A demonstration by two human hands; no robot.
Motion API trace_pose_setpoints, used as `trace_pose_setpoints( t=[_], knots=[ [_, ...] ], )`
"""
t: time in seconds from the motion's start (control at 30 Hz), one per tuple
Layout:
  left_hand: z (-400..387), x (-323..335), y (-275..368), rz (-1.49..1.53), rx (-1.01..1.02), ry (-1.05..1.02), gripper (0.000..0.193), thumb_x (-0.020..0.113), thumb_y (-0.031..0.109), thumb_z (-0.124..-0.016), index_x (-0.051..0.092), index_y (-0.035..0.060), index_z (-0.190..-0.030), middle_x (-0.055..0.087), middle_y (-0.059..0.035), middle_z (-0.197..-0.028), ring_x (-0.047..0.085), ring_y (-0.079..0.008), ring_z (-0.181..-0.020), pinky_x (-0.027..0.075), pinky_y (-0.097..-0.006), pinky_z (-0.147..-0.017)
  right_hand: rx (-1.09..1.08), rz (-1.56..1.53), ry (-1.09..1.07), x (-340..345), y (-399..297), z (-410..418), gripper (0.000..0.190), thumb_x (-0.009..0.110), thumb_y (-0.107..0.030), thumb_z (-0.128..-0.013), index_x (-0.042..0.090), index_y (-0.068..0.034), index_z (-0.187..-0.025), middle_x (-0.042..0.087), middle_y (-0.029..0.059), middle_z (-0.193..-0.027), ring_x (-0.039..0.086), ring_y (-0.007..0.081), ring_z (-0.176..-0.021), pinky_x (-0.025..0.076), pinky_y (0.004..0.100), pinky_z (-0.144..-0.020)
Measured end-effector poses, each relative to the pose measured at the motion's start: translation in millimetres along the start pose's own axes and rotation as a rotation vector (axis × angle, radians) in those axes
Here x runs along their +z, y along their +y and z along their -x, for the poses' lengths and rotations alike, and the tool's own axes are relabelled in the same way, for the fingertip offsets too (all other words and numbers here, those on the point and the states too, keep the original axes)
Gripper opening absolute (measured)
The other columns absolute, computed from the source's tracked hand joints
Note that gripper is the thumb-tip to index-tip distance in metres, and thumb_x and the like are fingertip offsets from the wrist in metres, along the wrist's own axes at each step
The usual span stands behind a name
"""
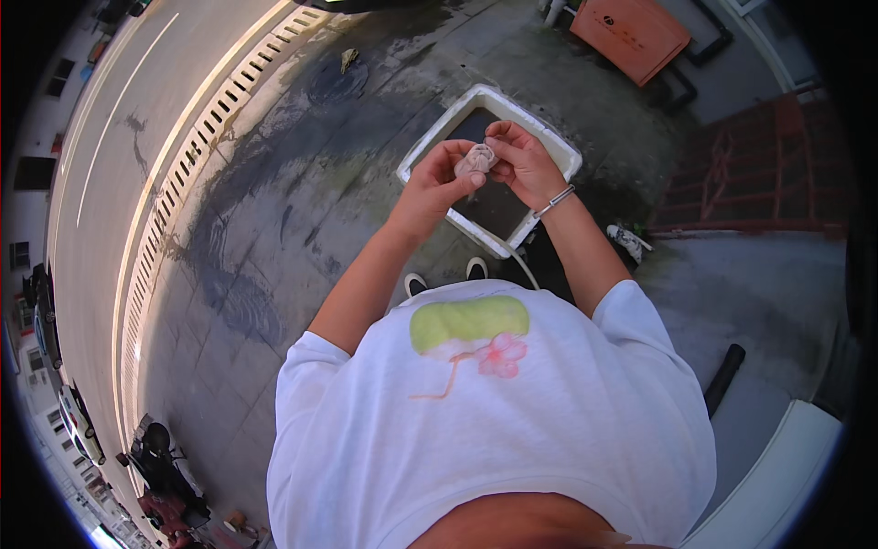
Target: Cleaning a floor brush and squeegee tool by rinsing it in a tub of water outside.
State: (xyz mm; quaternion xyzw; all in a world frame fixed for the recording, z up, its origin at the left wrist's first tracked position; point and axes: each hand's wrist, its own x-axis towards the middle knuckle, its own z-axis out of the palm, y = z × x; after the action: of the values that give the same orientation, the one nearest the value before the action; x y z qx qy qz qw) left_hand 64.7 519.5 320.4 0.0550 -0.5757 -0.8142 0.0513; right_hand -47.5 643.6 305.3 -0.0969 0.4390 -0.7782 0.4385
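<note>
Between my two hands is a small bunched-up piece of pale pinkish cloth (476, 159). My left hand (439, 175) grips it from the side, thumb along its lower edge. The fingers of my right hand (525, 161) pinch at its other side; they partly hide that end. Both hands are above a white foam box (426, 146) that stands on the ground and holds dark, murky water (504, 206). A pale hose (525, 264) runs from the box's near edge towards me.
Wet paving (329, 178) surrounds the box. A slotted drain (206, 130) borders the road at left. An orange box (630, 38) hangs at upper right, near a red metal gate (748, 165). A whitish object (627, 241) lies right of my arm. A parked motorcycle (164, 473) stands lower left.
</note>
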Motion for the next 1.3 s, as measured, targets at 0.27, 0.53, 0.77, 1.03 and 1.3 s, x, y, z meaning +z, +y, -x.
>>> trace_pose_setpoints(
  t=[0.27,0.53,0.77,1.03,1.3],
  knots=[
    [-21,-13,-27,-0.228,0.189,0.097,0.030,0.060,0.005,-0.073,0.053,0.0013,-0.102,0.055,-0.0028,-0.088,0.051,-0.0094,-0.080,0.041,-0.0225,-0.072,-0.083,0.068,0.021,2,-3,-7,0.009,0.055,-0.007,-0.079,0.050,-0.008,-0.086,0.052,-0.0010,-0.068,0.041,0.0044,-0.050,0.033,0.0169,-0.044],
    [-18,2,-5,-0.501,0.248,0.182,0.029,0.063,0.014,-0.075,0.053,0.0022,-0.099,0.055,-0.0018,-0.086,0.051,-0.0085,-0.075,0.041,-0.0221,-0.066,-0.155,0.115,0.010,-4,-1,-16,0.008,0.053,-0.007,-0.080,0.050,-0.007,-0.087,0.052,-0.0002,-0.068,0.042,0.0045,-0.051,0.033,0.0173,-0.045],
    [-18,16,25,-1.148,0.555,0.329,0.025,0.067,0.022,-0.068,0.053,0.0048,-0.080,0.051,-0.0062,-0.069,0.052,-0.0198,-0.062,0.041,-0.0281,-0.053,-0.230,0.232,0.042,-2,-1,-19,0.007,0.051,-0.006,-0.081,0.050,-0.006,-0.088,0.053,0.0003,-0.071,0.044,0.0039,-0.054,0.034,0.0167,-0.046],
    [-16,8,32,-1.240,0.439,0.218,0.028,0.061,0.030,-0.074,0.050,0.0038,-0.071,0.047,-0.0043,-0.057,0.047,-0.0166,-0.051,0.037,-0.0286,-0.047,-0.164,0.363,0.030,4,-2,-3,0.010,0.049,-0.009,-0.083,0.050,-0.006,-0.093,0.052,-0.0022,-0.074,0.049,0.0044,-0.065,0.040,0.0172,-0.058],
    [-16,0,41,-0.921,0.157,0.155,0.032,0.052,0.029,-0.083,0.050,0.0006,-0.069,0.036,-0.0014,-0.050,0.032,-0.0081,-0.049,0.029,-0.0244,-0.044,-0.386,1.030,-0.007,8,4,12,0.048,0.066,-0.019,-0.068,0.049,-0.010,-0.112,0.054,0.0041,-0.092,0.052,0.0142,-0.085,0.044,0.0276,-0.069]
  ],
)
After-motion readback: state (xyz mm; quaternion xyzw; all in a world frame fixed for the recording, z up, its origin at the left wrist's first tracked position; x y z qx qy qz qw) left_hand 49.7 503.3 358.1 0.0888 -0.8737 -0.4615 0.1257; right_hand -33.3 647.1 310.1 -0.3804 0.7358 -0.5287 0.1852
